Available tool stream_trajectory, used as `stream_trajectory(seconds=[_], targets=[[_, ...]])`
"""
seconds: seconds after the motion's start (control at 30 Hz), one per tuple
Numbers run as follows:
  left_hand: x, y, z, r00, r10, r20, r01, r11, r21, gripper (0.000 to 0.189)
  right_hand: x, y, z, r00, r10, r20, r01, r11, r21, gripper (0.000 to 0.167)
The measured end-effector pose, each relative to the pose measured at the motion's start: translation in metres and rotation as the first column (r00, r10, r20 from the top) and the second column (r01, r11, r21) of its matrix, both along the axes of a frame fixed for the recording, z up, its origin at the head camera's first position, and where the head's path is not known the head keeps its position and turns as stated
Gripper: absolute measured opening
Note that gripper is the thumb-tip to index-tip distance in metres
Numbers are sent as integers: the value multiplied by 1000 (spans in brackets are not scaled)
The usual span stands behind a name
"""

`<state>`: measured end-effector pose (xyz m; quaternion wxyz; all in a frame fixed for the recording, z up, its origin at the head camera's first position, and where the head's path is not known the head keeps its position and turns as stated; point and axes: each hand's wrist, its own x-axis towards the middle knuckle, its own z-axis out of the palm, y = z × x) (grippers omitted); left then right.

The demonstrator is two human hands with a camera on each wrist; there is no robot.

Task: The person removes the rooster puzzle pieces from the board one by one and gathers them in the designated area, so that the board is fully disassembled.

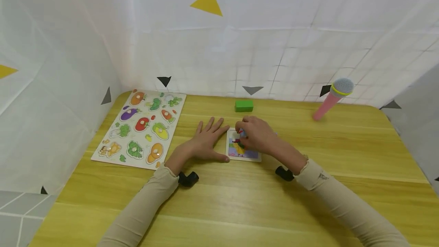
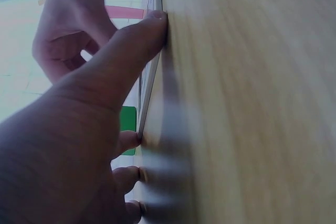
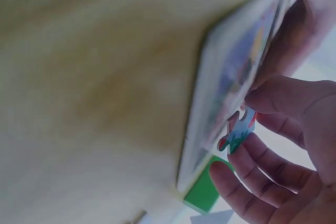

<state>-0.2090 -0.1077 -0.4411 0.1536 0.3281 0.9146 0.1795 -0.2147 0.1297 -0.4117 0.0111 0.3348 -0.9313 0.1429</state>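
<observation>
A small jigsaw puzzle in a pale frame [image 1: 244, 159] lies in the middle of the table. My left hand [image 1: 203, 145] rests with spread, straight fingers at the puzzle's left side. Its thumb touches the frame's near left corner, and the index fingertip meets the far left corner. Over the puzzle, my right hand [image 1: 256, 134] pinches a jigsaw piece [image 3: 240, 129] between thumb and fingers. Light blue, green and red show on the piece in the right wrist view. The piece is tilted against the board; whether it touches is unclear. The right hand hides much of the picture.
A vegetable peg-puzzle board [image 1: 137, 162] lies on the left of the table. Behind the small puzzle sits a green block [image 1: 244, 106]. A pink toy microphone [image 1: 328, 104] stands at the back right. White sheeting [image 1: 240, 41] hangs along the back edge.
</observation>
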Motion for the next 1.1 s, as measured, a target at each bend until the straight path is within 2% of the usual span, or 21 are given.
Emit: stream_trajectory(seconds=[0.17, 0.37, 0.6, 1.1], targets=[[-1, 1, 1, 1000, 1, -10, -1, 1000, -21, 110, 0, 6, 9, 1000, 8, -10, -9, 999, -52, 20], [-2, 2, 3, 1000, -9, -11, 9, 1000, -4, 110, 1, 16, 18, 999, 25, -23, -27, 997, -75, 21], [-3, 1, 2, 1000, -7, -11, 7, 1000, -11, 111, 3, 30, 19, 998, 33, -45, -37, 996, -76, 20], [0, 2, -1, 1000, -3, -19, 2, 1000, -20, 111, 17, 65, 20, 995, 21, -93, -25, 999, -39, 15]])
